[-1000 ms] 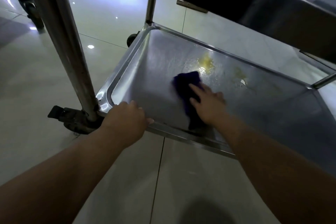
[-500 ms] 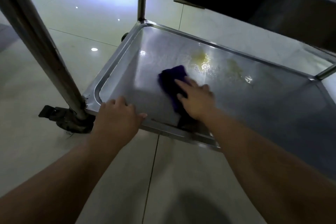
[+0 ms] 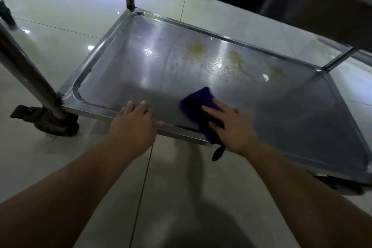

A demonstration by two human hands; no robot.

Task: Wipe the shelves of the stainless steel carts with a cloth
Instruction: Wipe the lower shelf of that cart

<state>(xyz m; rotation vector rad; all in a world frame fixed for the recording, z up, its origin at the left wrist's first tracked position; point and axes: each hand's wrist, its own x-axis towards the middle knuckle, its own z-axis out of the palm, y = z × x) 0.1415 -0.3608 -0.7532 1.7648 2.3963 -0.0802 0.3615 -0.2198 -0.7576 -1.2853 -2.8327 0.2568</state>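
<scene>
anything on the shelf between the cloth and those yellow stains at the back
Nothing visible does. The purple cloth, pressed flat under the right hand near the front rim, has only bare steel of the bottom shelf between it and the yellowish stains farther back.

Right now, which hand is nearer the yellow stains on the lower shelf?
Right. The right hand presses the purple cloth just short of the yellow stains; the left hand rests on the near rim of the shelf, farther left.
</scene>
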